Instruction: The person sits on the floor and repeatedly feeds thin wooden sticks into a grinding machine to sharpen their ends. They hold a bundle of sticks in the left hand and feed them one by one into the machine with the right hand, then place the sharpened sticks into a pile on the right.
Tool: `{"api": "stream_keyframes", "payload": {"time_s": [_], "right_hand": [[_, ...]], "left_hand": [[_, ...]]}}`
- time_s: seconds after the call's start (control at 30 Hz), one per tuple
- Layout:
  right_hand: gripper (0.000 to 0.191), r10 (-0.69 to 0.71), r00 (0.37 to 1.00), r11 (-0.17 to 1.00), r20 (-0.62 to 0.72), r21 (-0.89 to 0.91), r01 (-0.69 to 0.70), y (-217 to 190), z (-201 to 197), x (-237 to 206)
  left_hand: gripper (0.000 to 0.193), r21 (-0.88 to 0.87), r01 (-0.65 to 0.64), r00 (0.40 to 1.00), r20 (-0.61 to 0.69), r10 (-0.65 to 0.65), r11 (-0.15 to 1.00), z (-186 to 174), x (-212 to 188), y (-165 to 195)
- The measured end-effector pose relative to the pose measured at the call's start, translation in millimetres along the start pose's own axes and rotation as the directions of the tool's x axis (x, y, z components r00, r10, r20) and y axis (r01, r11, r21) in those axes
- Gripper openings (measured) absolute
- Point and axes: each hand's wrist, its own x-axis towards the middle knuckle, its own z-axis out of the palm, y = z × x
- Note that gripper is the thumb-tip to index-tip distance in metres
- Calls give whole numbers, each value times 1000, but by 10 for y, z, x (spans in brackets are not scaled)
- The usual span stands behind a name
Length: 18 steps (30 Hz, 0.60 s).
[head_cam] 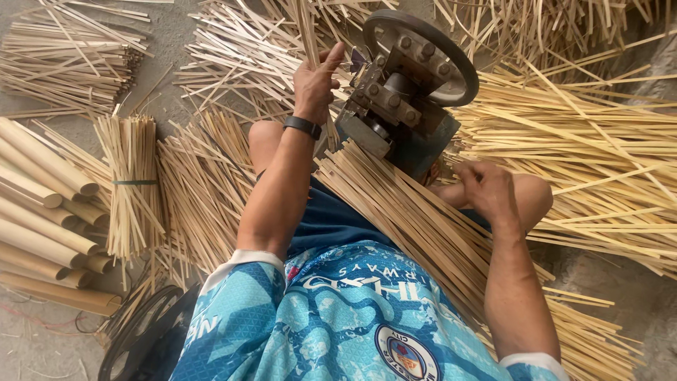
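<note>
- The left hand [315,83] is closed around a thin bamboo strip [307,32], just beside the metal wheel machine [403,92].
- The right hand [488,189], fingers curled, rests on the strip bundle [395,212] across the lap.
- A tied bundle [132,185] lies left.

A grey concrete floor [49,339] carries everything. Loose heaps of thin bamboo strips [606,148] spread across it at the right and along the top. A tied bundle of strips [132,185] lies at the left, just beside a stack of round bamboo poles [42,226]. Another loose pile of sticks [67,60] rests at the upper left.
</note>
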Motion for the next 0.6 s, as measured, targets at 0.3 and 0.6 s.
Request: {"api": "stream_keyframes", "payload": {"time_s": [0.3,0.6], "right_hand": [[20,152,977,967,148,181,-178,158,218,-552],[9,227,973,961,46,151,-232,536,-306,-850]], "left_hand": [[18,-144,-103,983,-166,78,984,-344,564,-123],[19,-210,-127,932,-361,44,970,-1011,562,283]]}}
